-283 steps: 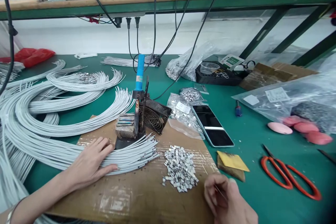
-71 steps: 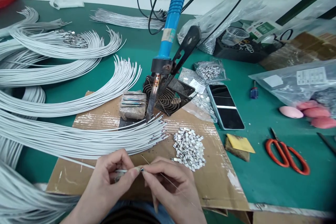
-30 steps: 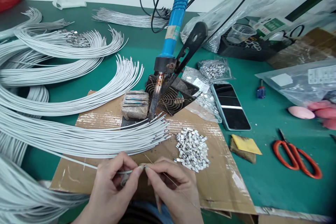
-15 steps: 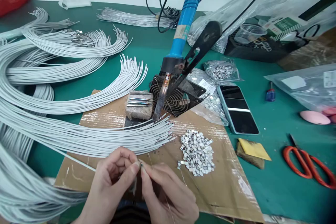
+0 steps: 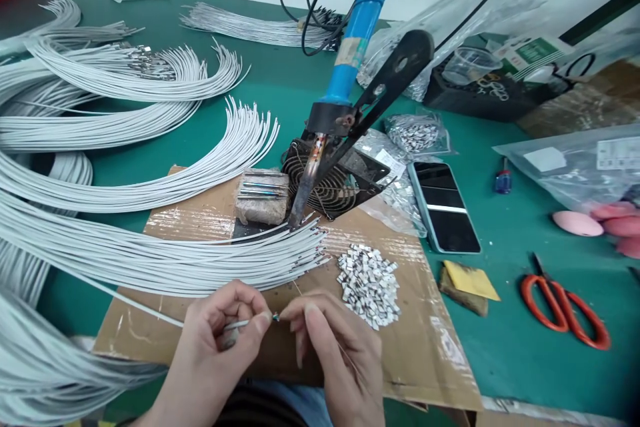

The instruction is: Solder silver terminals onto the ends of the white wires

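Observation:
My left hand [image 5: 225, 340] is closed in a pinch on a white cable [image 5: 150, 310], close to its end. A small shiny metal tip [image 5: 275, 317] pokes out past my left thumb. Just right of that tip is my right hand [image 5: 335, 347], its forefinger stretched toward it and its thumb drawn back. A thin solder wire [image 5: 347, 355] runs through the right hand's curled fingers. Behind the hands lies a thick bundle of white cables [image 5: 210, 263]. The soldering iron [image 5: 306, 180] leans down in its holder, tip at the bundle's ends.
A heap of small metal terminals [image 5: 369, 285] lies on the cardboard [image 5: 425, 353]. To the right are a phone [image 5: 447, 207], a yellow sponge [image 5: 470, 280] and red-handled scissors [image 5: 565, 307]. A fan [image 5: 325, 180] stands behind the iron; more cable bundles [image 5: 150, 193] fill the left.
The right fingertips have drawn back a little from the cable end, so its metal tip now shows. The right thumb has lifted from the forefinger. The view has shifted slightly.

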Tool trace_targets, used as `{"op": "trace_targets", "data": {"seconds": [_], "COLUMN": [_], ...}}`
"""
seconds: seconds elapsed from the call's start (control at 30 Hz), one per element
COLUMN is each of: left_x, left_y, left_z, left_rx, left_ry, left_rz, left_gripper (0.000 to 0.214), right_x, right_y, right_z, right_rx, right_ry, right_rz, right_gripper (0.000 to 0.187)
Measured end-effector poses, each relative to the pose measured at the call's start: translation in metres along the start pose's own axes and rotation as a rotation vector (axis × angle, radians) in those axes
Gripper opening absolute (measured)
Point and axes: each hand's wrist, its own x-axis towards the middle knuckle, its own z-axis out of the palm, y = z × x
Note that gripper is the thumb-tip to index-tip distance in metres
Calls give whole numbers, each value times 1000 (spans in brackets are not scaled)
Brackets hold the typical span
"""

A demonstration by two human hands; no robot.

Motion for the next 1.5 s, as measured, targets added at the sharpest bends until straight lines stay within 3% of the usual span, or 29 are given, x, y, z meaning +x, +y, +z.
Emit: {"op": "trace_targets", "data": {"seconds": [0.1,0.23,0.37,0.47,0.67,0.73,0.87,1.0,1.5], "left_x": [-2,-2,2,4,4,4,4,3,3], "left_y": [1,-2,-10,-11,-4,-4,-3,-1,2], "left_z": [0,-2,-4,-4,-3,-2,2,4,4], "left_rx": [36,62,97,104,113,114,94,112,102], "left_ry": [-3,-18,-81,-99,-24,11,74,107,111], "left_rz": [9,13,49,60,57,57,54,54,56], "left_gripper": [24,24,23,23,22,22,19,20,22], "right_x": [5,11,12,9,5,4,3,2,1], "right_y": [-1,1,4,8,14,17,25,33,40], "right_z": [-3,-4,-2,-2,-32,-49,-74,-80,-74], "right_rx": [-54,-128,-185,-197,-154,-277,-633,-807,-791], "right_ry": [-106,-244,-302,-246,256,321,237,121,53], "right_rz": [-18,-120,-240,-265,20,-9,-250,-398,-449], "right_gripper": [43,31,24,24,33,26,5,6,13]}}
